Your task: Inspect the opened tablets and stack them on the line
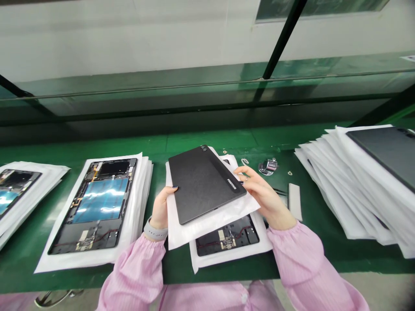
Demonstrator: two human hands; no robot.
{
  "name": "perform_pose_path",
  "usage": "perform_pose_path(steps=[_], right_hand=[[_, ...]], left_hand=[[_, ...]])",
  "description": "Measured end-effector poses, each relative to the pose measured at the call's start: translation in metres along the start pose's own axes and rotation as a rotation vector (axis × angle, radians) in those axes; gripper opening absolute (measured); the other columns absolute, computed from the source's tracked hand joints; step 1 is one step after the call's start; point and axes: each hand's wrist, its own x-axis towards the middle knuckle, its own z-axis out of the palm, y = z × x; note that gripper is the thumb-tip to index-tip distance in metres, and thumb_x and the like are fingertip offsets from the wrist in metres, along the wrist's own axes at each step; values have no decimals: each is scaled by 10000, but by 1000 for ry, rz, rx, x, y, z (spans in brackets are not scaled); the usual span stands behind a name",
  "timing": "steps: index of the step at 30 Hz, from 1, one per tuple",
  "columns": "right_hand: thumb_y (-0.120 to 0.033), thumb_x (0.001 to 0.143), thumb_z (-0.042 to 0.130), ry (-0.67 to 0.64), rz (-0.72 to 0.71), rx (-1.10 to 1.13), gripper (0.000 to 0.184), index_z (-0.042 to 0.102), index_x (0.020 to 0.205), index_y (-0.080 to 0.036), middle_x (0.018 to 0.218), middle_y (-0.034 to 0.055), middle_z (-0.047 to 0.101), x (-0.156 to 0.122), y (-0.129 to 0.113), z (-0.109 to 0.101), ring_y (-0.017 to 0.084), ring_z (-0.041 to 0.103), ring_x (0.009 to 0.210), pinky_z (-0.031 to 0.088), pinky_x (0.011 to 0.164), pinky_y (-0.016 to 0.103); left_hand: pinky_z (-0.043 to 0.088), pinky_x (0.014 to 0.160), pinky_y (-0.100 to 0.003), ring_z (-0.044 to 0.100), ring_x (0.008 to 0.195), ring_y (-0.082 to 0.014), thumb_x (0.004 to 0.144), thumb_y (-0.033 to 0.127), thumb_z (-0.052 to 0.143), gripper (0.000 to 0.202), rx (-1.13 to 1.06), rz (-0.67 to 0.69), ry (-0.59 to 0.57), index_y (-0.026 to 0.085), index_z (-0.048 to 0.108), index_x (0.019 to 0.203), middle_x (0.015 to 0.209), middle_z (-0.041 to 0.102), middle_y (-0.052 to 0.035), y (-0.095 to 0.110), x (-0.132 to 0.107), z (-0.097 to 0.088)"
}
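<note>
A dark grey tablet (204,185) lies back side up on a white foam sheet (184,235), tilted above the bench. My left hand (162,206) is closed on its left edge and the sheet, thumb on top. At the tablet's right corner, by the POSITIVO lettering, my right hand (264,194) grips the edge with bent fingers; its index finger is raised a little. Beneath them, an opened tablet (246,235) with visible circuit parts rests on another white sheet (264,246), partly hidden by the upper one.
Left of me are a stack of opened tablets (100,194) between white sheets and a second stack (19,185). A tall stack (359,194) stands at right. Nearby lie a tape roll (268,166), a pale grey bar (294,202) and dark tweezers (280,192).
</note>
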Motion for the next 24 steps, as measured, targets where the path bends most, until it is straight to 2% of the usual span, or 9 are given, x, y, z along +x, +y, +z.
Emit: perform_pose_path(steps=[3, 5, 6, 9, 11, 15, 18, 20, 24], right_hand=[[-126, 700, 661, 10, -2, -32, 129, 645, 797, -210, 739, -33, 654, 1, 1, 1, 121, 575, 593, 439, 544, 223], [-183, 737, 670, 17, 9, -35, 33, 661, 762, -203, 730, -21, 650, 2, 2, 0, 135, 585, 614, 465, 567, 237], [-235, 761, 683, 17, 20, -23, 35, 676, 771, -203, 738, -15, 657, 3, 3, 0, 145, 602, 638, 485, 593, 246], [-423, 796, 719, -10, 65, -3, 219, 717, 807, -205, 790, 10, 704, 3, 6, -1, 186, 658, 737, 535, 711, 292], [-470, 792, 741, -24, 80, -34, 266, 735, 805, -204, 810, 25, 731, 2, 8, -3, 208, 679, 804, 540, 787, 320], [-393, 765, 800, -75, 74, -89, 201, 763, 822, -204, 850, 36, 755, -1, 7, -5, 209, 692, 853, 526, 843, 324], [-379, 786, 794, -157, 77, -84, 185, 771, 806, -197, 850, 38, 743, -3, 6, -6, 185, 681, 805, 531, 799, 299], [-371, 794, 794, -189, 80, -77, 176, 778, 803, -196, 846, 32, 729, -3, 6, -6, 170, 669, 784, 531, 769, 282], [-369, 780, 809, -208, 47, -108, 173, 787, 785, -198, 870, 32, 703, -2, 8, -7, 167, 648, 804, 518, 786, 286]], left_hand=[[619, 815, -420, 755, 857, -333, 705, 188, 536, 219, -36, -9, -4, 97, 726, 763, 690, 765, -124, 0, 0, 1], [614, 834, -434, 751, 886, -345, 696, 188, 539, 212, -54, -18, -9, 107, 725, 758, 690, 765, -126, 1, 0, 1], [612, 844, -441, 749, 900, -350, 694, 187, 540, 210, -60, -20, -8, 110, 725, 760, 693, 766, -126, 1, 0, 2], [609, 855, -463, 745, 922, -361, 685, 178, 545, 213, -58, -11, -1, 112, 723, 782, 710, 771, -121, -1, 0, 1], [609, 858, -477, 742, 935, -367, 674, 171, 555, 220, -44, -1, -16, 116, 722, 807, 710, 772, -110, -2, 2, -1], [589, 910, -450, 731, 984, -364, 713, 195, 604, 197, -41, 47, -59, 106, 728, 837, 740, 778, -117, -7, 5, -6], [545, 988, -438, 690, 1099, -353, 835, 355, 617, 320, -69, 91, -161, 106, 733, 1000, 963, 795, -133, -9, 6, -7], [522, 1020, -441, 658, 1162, -350, 885, 448, 581, 423, -67, 73, -223, 111, 715, 1102, 1075, 779, -135, -9, 5, -6], [528, 1012, -415, 664, 1157, -331, 930, 435, 525, 433, -77, 67, -177, 105, 708, 1142, 1096, 775, -134, -9, 3, -3]])
